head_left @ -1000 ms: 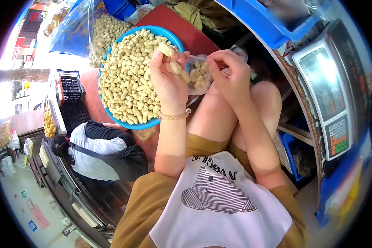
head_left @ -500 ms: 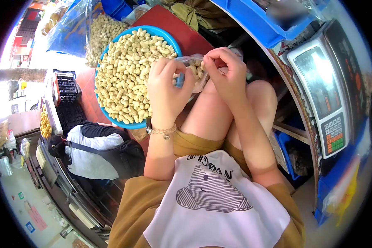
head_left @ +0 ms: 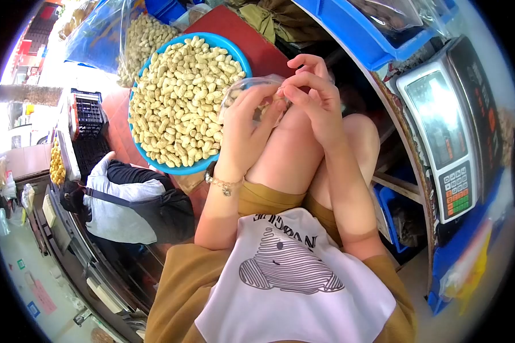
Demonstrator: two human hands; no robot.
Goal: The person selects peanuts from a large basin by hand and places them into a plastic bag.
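Note:
A clear plastic bag [head_left: 234, 91] with some peanuts showing through it lies over my lap, beside the blue basin. My left hand [head_left: 247, 128] is in front of the bag, thumb and fingers curled into a pinch. From the other side my right hand [head_left: 317, 106] meets it, thumb and index finger pressed together and the other fingers raised. The fingertips of both hands come together at the bag's right end; whatever they pinch is small and mostly hidden. Unshelled peanuts [head_left: 180, 103] heap up in the round blue basin [head_left: 247, 67] to the left.
On the right stands a digital scale [head_left: 440, 137] beside a blue tray [head_left: 377, 48]. A large bag of peanuts [head_left: 146, 40] sits behind the basin. Black crates [head_left: 88, 123] and a bent-over person [head_left: 129, 206] are at the left. A red board [head_left: 234, 34] lies behind.
My left hand has moved right and my right hand's fingers have shifted, so the fingertips now meet. More of the bag shows behind my left hand. The person at the left has shifted slightly.

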